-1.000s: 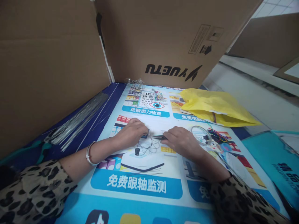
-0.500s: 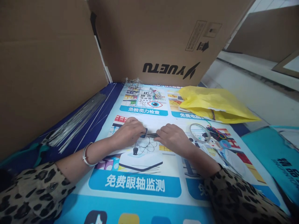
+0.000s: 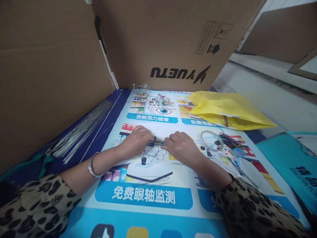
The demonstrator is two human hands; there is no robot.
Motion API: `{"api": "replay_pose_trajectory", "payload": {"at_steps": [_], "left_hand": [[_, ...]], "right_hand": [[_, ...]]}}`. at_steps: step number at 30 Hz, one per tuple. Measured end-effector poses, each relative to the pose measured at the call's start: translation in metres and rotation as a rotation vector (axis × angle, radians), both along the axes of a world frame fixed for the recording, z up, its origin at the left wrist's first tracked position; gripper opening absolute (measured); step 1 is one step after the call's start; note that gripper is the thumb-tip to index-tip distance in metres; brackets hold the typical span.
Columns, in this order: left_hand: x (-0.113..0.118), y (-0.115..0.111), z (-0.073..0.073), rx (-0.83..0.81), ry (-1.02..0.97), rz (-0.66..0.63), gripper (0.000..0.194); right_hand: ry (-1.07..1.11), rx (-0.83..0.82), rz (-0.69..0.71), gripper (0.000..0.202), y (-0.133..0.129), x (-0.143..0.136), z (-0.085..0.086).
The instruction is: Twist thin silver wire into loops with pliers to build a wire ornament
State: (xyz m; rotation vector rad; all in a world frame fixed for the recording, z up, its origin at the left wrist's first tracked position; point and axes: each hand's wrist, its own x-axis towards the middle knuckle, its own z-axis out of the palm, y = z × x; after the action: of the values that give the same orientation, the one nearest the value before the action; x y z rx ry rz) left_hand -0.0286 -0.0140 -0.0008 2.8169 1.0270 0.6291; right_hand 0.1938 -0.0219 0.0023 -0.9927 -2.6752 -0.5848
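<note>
Evidently busy with a tangle of thin wire [image 3: 155,155] near the middle of the surface [image 3: 188,219], just below a small dark blue block [image 3: 154,139]. Holding that block pinched in the left hand [image 3: 138,142], with most of it hidden behind the fingers. Clenching dark pliers [image 3: 160,143] in the right hand [image 3: 182,147], with tips pointing left toward the block; too small to tell whether biting on wire or only touching. Apparently at the step of gripping or bending wire beside the block. Calling next, most likely, for a steady pinch on the block and a controlled turn or pull of the pliers, without snagging the loose loops. Toward the near edge, a small black piece [image 3: 143,161] beside those loops, then several straight wires [image 3: 158,182]. Toward the right edge, a round dish [image 3: 210,138] beside coloured wires [image 3: 231,141]. By the far edge, more tangled wire [image 3: 140,88] at the left corner, and a yellow bag [image 3: 228,110] toward the right corner. Along the left edge, a bundle of straight silvery wire [image 3: 81,130]
</note>
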Motion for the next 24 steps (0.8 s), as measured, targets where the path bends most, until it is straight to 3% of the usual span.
{"api": "replay_pose_trajectory", "payload": {"at_steps": [24], "left_hand": [[0.0000,0.0013,-0.0039,0.063,0.075,-0.030,0.019]], "right_hand": [[-0.057,-0.041,0.040,0.027,0.0052,-0.0044,0.0007]]}}
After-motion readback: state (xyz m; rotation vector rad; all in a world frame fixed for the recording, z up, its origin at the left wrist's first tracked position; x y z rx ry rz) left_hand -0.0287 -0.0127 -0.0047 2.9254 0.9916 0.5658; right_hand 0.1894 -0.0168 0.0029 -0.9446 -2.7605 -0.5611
